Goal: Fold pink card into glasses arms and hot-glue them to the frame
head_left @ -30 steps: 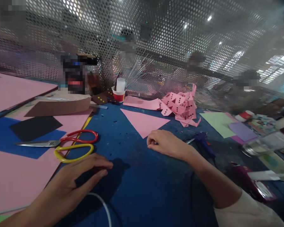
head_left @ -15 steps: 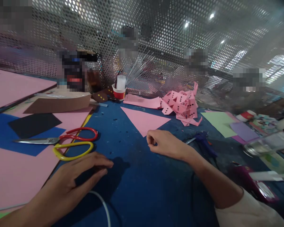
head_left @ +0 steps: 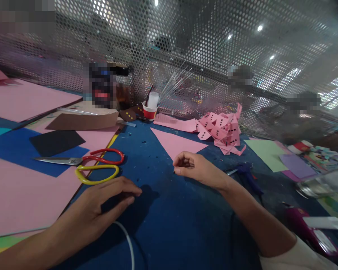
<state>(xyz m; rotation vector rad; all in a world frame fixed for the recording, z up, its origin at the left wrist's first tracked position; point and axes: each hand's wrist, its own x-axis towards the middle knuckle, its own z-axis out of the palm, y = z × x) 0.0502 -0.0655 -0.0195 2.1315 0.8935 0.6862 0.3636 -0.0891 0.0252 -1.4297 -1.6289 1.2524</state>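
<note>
My left hand [head_left: 101, 210] hovers over the blue table just below the scissors [head_left: 97, 170], its thumb apart from the fingers and nothing between them. The scissors have one red and one yellow handle and lie on coloured paper. My right hand [head_left: 193, 168] is curled, thumb close to the index finger, beside the lower tip of a pink paper triangle [head_left: 177, 142]. A tiny dark speck shows at its thumb tip, too small to name. Behind the triangle are pink strips [head_left: 174, 122] and a heap of pink paper pieces [head_left: 222, 129] with black marks.
A blue glue gun [head_left: 249, 178] lies right of my right hand. Farther right are green paper [head_left: 266, 153], purple paper [head_left: 297, 165], a glass jar [head_left: 323, 182] and a magenta device [head_left: 312, 228]. A red-white cup [head_left: 150, 111] stands by the mesh wall. A white cable [head_left: 128, 243] curves near my left hand.
The camera view has turned slightly left, so most things appear farther right. The fingers of my right hand have shifted a little, and more of them show. My left hand keeps nearly the same pose.
</note>
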